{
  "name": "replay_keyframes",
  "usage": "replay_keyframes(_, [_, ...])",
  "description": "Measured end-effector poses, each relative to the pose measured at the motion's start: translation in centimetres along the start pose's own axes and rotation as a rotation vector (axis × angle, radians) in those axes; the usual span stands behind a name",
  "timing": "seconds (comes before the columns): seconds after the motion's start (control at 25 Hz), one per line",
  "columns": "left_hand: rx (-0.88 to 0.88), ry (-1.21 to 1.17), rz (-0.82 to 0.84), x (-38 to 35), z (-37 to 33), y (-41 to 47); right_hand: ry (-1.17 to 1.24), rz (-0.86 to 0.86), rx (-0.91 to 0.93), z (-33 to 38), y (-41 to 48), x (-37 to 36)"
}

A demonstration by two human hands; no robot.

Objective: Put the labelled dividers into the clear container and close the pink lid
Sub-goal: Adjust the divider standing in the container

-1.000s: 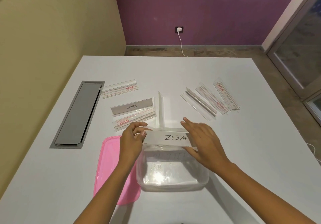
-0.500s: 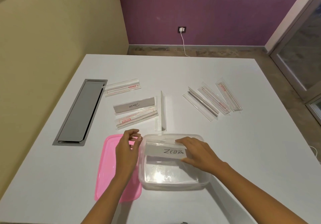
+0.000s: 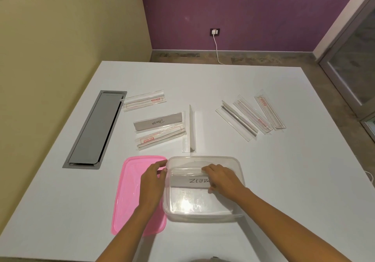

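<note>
Clear plastic first: the clear container (image 3: 203,157) sits open on the white tabletop (image 3: 284,180), close to the near edge and about midway along it. The pink lid (image 3: 129,196) lies flat just beside the container's left wall, off the box.

Inside the container, the ZEBRA divider (image 3: 188,181) runs from left to right across the far half, with its handwritten label facing you. Your right grip (image 3: 223,178) is clenched on the right end of that divider, fingers over its top edge and thumb beneath. Your left grip (image 3: 153,177) reaches across the lid, its fingers curled around the container's left rim near the far-left corner, holding the box.

Beyond the container, toward the middle of the tabletop, an upright divider (image 3: 190,128) stands on its clear base, pointing at the far edge. To its left lies the PANDA divider (image 3: 158,122), label up. A wrapped divider (image 3: 160,137) lies against the PANDA divider's near side. Another wrapped divider (image 3: 145,99) lies farther back, its left end touching the grey cable hatch (image 3: 94,129) set into the tabletop along the left edge.

Toward the right edge, three more dividers lie side by side at a slant: one with a raised fin (image 3: 236,119) and two flat wrapped ones (image 3: 252,116) (image 3: 269,112).
</note>
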State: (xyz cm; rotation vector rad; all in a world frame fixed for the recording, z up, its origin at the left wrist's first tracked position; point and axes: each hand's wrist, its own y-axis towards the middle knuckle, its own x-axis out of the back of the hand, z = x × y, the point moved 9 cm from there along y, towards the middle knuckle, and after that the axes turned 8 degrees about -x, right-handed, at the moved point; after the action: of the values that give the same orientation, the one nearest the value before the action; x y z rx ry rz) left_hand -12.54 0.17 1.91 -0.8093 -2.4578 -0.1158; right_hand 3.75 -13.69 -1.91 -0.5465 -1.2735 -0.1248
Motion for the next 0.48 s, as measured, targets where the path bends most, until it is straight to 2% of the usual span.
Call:
replay_keyframes(0.16, [-0.017,0.012,-0.012,-0.4,-0.2,-0.2,0.023,-0.067,0.003,-0.1,-0.3,0.1])
replay_keyframes(0.28, [-0.103,0.105,-0.031,-0.4,-1.9,1.2,0.105,-0.109,-0.001,-0.1,-0.6,1.2])
replay_keyframes(0.36, [-0.179,0.109,-0.034,-0.7,-3.7,3.3,0.167,-0.204,-0.004,0.0,-1.0,2.9])
replay_keyframes(0.48, [-0.224,0.119,0.046,-2.7,-5.5,7.1,0.204,-0.443,-0.029,-0.4,-1.7,6.4])
